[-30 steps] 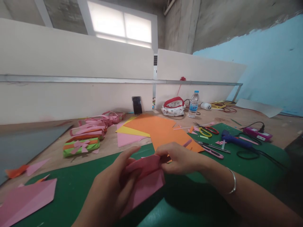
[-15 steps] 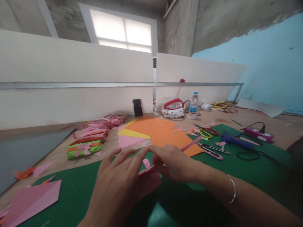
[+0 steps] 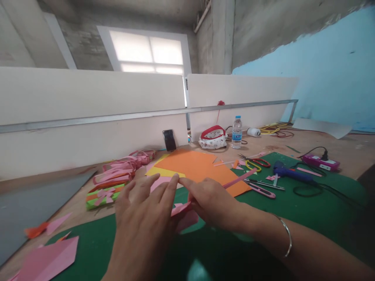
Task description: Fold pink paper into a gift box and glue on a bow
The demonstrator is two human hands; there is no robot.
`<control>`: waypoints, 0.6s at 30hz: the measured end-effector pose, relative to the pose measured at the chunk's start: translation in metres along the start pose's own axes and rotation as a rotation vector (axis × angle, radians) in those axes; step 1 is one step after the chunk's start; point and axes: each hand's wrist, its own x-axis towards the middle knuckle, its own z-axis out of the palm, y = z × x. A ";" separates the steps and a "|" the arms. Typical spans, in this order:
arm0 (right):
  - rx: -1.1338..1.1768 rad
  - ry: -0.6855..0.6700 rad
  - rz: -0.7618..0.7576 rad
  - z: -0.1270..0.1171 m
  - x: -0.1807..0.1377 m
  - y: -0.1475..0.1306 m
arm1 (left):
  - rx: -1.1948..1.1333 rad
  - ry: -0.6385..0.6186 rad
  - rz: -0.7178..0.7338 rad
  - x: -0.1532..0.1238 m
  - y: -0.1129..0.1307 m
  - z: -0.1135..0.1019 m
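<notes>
My left hand [image 3: 143,218] lies over a folded pink paper [image 3: 185,217] on the green cutting mat [image 3: 258,210], fingers stretched out and spread, pressing it down. My right hand [image 3: 209,201] comes in from the right with a bracelet on the wrist; its fingers are curled and pinch the paper's upper edge beside my left fingertips. Most of the pink paper is hidden under both hands.
Orange, yellow and pink sheets [image 3: 193,166] lie just beyond the hands. Scissors [image 3: 253,164], a pink cutter [image 3: 262,189], a blue glue gun [image 3: 288,173] and cables sit to the right. A striped gift box [image 3: 101,195] and pink strips are left; a phone [image 3: 169,139], pouch and bottle [image 3: 236,132] stand by the partition.
The pink paper was held up in both hands; now it is flat on the mat with my left fingers spread over it. The view tilted upward slightly.
</notes>
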 end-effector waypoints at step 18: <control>-0.104 0.478 -0.263 -0.006 -0.003 -0.012 | -0.748 -0.176 -0.596 -0.003 -0.002 0.014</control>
